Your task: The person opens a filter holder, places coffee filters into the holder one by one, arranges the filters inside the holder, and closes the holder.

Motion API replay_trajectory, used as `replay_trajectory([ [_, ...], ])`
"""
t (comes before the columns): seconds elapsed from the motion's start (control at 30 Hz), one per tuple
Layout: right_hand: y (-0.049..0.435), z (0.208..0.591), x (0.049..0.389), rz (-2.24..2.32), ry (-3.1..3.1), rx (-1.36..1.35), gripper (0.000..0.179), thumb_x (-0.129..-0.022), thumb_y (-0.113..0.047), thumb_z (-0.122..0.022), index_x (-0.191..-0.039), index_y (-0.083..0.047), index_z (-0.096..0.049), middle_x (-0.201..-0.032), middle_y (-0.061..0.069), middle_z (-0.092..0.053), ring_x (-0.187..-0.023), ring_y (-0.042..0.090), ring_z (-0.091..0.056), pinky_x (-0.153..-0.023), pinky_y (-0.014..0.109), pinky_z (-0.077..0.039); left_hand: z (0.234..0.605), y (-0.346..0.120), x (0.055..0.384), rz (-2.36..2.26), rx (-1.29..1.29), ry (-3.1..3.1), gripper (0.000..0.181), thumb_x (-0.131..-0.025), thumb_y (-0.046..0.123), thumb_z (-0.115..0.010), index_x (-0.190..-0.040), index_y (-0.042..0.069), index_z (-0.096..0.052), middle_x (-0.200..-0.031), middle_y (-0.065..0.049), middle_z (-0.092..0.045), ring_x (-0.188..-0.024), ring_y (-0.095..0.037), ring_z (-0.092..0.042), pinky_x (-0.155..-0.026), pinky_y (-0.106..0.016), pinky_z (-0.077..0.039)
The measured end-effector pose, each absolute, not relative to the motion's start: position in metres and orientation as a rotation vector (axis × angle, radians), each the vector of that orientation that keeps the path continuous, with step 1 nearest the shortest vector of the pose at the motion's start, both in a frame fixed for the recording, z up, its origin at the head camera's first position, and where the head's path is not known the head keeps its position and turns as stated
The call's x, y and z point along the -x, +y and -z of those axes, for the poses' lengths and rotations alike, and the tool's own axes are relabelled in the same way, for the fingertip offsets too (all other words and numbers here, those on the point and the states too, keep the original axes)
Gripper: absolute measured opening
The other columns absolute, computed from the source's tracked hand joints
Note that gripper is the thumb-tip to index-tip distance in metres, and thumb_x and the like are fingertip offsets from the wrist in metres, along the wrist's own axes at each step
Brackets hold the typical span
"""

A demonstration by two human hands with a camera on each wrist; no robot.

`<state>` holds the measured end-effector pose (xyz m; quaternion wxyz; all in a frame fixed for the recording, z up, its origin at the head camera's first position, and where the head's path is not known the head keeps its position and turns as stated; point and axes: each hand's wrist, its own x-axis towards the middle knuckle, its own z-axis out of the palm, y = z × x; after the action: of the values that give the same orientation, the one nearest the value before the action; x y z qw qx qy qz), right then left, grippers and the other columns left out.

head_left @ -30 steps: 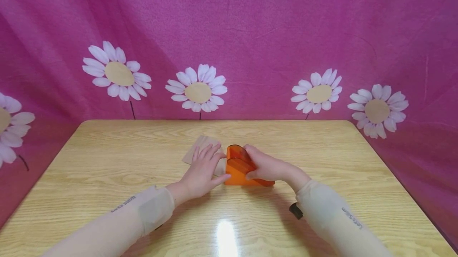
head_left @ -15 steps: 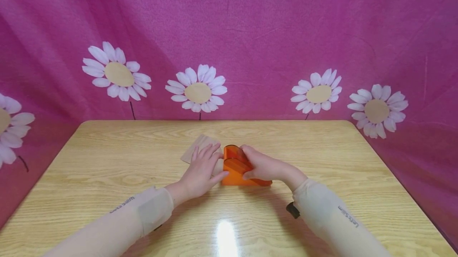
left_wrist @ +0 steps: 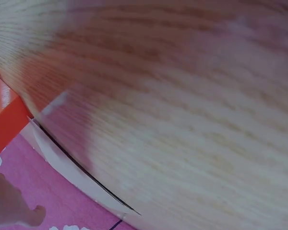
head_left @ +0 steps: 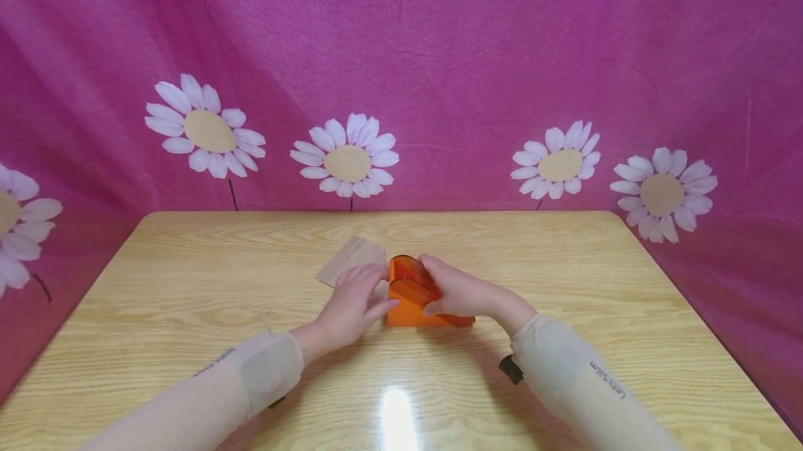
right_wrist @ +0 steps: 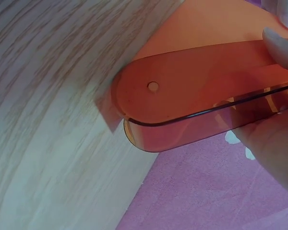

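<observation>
An orange wedge-shaped device (head_left: 408, 308) with a see-through, rounded arm (right_wrist: 182, 88) stands mid-table. Its exact kind I cannot tell. My right hand (head_left: 458, 288) grips its sloping arm, thumb on the near side and fingers on the far side. A light brown card (head_left: 353, 257) lies at the device's left end. My left hand (head_left: 349, 303) is over the near part of that card, with fingers loosely bent and index and thumb reaching to the device's left end. Seen from the left wrist, a thin pale sheet (left_wrist: 62, 155) meets the orange body (left_wrist: 7, 122).
The wood-grain table (head_left: 207, 256) stretches around both hands. A pink cloth (head_left: 452, 88) with printed daisies hangs behind it. Dark wrist straps (head_left: 511, 369) show under the sleeves.
The orange device and my right hand have shifted slightly left, and the card a little too. My left fingers, earlier stretched over the card, have drawn back and bent.
</observation>
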<state>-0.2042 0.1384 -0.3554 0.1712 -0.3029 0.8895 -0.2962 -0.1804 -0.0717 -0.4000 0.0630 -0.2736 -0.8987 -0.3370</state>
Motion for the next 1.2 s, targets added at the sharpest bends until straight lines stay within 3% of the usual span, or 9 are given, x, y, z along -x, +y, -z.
replay_trajectory([
  [0.1,0.138,0.354,0.205,0.836,2.527,0.839,0.051,-0.076,-0.002,-0.073,-0.117,-0.002,-0.041,-0.107,0.008,-0.054,-0.097,0.021,-0.051,-0.091,0.038,-0.042,0.4,-0.073,0.18,0.99,0.801,-2.727,0.037,-0.088,0.031,-0.063,-0.12,0.014,-0.055,-0.12,-0.001,-0.06,-0.126,-0.025,-0.042,-0.11,-0.051,-0.021],
  [0.23,0.136,0.348,0.205,0.83,2.532,0.807,0.075,-0.077,-0.013,-0.076,-0.136,-0.002,-0.032,-0.122,0.011,-0.052,-0.11,0.023,-0.051,-0.101,0.043,-0.04,0.398,-0.073,0.18,0.95,0.783,-2.763,0.039,-0.088,0.034,-0.063,-0.121,0.016,-0.055,-0.125,-0.001,-0.058,-0.129,-0.026,-0.039,-0.11,-0.054,-0.019],
  [0.37,0.134,0.336,0.205,0.867,2.566,0.828,0.089,-0.077,-0.025,-0.076,-0.145,-0.005,-0.022,-0.122,0.012,-0.052,-0.113,0.024,-0.051,-0.102,0.044,-0.039,0.397,-0.073,0.18,0.924,0.783,-2.776,0.038,-0.088,0.035,-0.063,-0.121,0.016,-0.055,-0.127,0.0,-0.057,-0.129,-0.025,-0.039,-0.11,-0.055,-0.018],
  [0.77,0.113,0.312,0.2,0.9,2.64,0.998,0.077,-0.081,-0.015,-0.072,-0.143,-0.009,-0.028,-0.108,0.006,-0.064,-0.106,0.02,-0.059,-0.102,0.042,-0.041,0.396,-0.079,0.178,0.865,0.775,-2.77,0.035,-0.087,0.034,-0.065,-0.117,0.019,-0.057,-0.123,0.003,-0.06,-0.127,-0.025,-0.042,-0.109,-0.056,-0.02],
  [1.2,0.111,0.308,0.198,0.904,2.645,0.997,0.074,-0.081,-0.015,-0.072,-0.141,-0.008,-0.03,-0.105,0.004,-0.065,-0.104,0.018,-0.06,-0.102,0.042,-0.041,0.395,-0.089,0.174,0.863,0.748,-2.793,0.039,-0.086,0.037,-0.065,-0.12,0.019,-0.057,-0.128,0.001,-0.058,-0.128,-0.026,-0.041,-0.109,-0.057,-0.018],
])
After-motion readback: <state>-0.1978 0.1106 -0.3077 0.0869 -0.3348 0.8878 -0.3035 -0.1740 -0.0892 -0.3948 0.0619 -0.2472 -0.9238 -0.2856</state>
